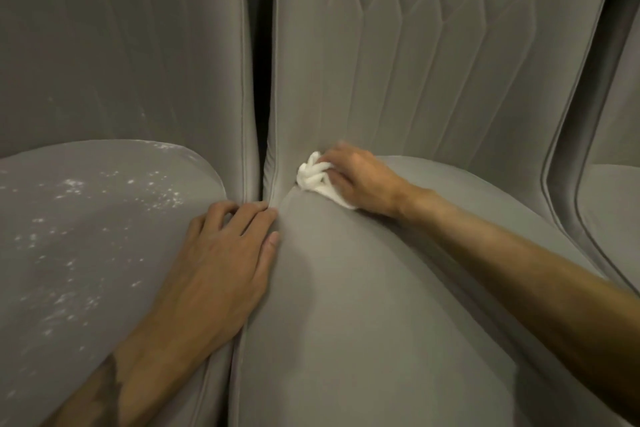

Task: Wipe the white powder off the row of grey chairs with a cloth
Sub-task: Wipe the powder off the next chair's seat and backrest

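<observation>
A: Which step is this?

B: I'd say the middle chair (363, 305), which fills the centre and lower right of the frame, is nearly done. Its seat shows no specks, and the wiping has reached the back corner where seat meets backrest.

A: And next?

B: The left chair (45, 288), at lower left, needs the coming passes. White powder (72, 184) lies in specks and smears across its seat, with a few flecks on the backrest above. A third chair (616, 191) shows at the right edge, but too little of it to judge.

A: The hands?

B: The left hand (225, 253), lower centre, rests flat with relaxed fingers on the seam between the two seats and holds nothing. The right hand (360, 180), mid-frame, grips the cloth (315, 178), a small bunched white wad. It presses the cloth into that corner, just beside the dark gap between the backrests.
</observation>
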